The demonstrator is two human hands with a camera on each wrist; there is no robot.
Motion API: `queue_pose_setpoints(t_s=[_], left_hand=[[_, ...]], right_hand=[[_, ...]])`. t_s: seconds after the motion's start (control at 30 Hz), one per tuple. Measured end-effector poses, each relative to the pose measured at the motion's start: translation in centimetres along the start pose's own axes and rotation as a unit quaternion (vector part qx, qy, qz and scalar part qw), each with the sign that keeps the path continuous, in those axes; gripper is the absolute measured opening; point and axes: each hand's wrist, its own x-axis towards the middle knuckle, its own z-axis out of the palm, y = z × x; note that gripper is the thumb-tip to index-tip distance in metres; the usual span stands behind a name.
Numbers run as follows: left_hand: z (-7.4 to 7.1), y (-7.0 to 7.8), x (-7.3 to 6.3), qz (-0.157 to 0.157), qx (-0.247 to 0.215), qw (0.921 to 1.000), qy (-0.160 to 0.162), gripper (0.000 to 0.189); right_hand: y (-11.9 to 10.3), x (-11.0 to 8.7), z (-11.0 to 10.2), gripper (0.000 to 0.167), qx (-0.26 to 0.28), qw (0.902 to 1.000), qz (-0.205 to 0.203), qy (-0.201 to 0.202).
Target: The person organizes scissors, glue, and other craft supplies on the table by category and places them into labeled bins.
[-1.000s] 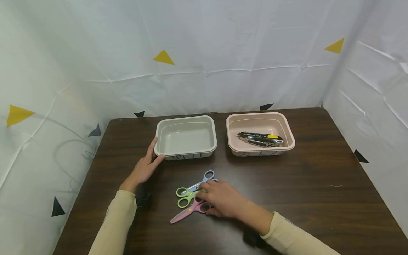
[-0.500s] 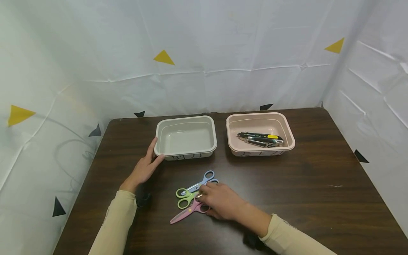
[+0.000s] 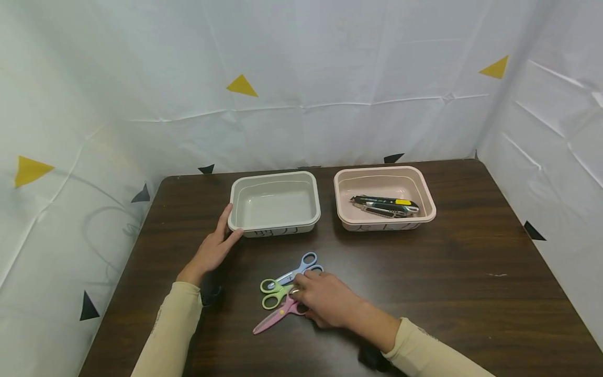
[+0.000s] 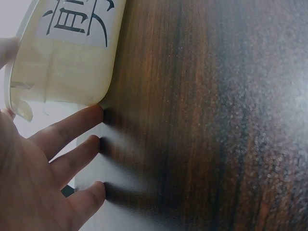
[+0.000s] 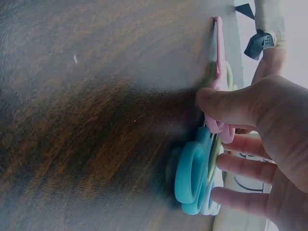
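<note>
My right hand (image 3: 327,299) pinches the pink scissors (image 3: 275,317) by the handle, thumb on one side and index finger on the other. Beneath and beside them lie green scissors (image 3: 285,288) and blue scissors (image 3: 299,271), overlapping in a pile on the table. Teal scissor handles (image 5: 182,185) show below the thumb in the right wrist view; in the head view the hand hides them. My left hand (image 3: 210,251) rests its thumb and index finger on the near left corner of the grey bin (image 3: 278,231), other fingers spread toward the table.
To the right of the grey bin stands a pink bin (image 3: 386,226) holding a black and yellow utility knife (image 3: 383,201) and other cutters. Both bins are near the back edge of the dark wood table (image 3: 471,262). White sheeting (image 3: 301,136) encloses the back and sides.
My right hand has closed on the pink scissors' handle, and their tip has shifted slightly toward me. The left hand and both bins have stayed in place.
</note>
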Motion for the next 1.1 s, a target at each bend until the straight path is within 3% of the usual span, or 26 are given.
queue_pose_setpoints(t_s=[0.53, 1.1], left_hand=[[0.2, -0.5, 0.1, 0.014, -0.013, 0.9998, 0.002, 0.073], [0.0, -0.2, 0.0, 0.015, -0.007, 0.9999, 0.004, 0.074]], right_hand=[[0.2, -0.1, -0.7, 0.035, 0.045, 0.9989, -0.004, 0.013], [3.1, 0.9, -3.7, 0.038, 0.099, 0.9932, 0.034, 0.051]])
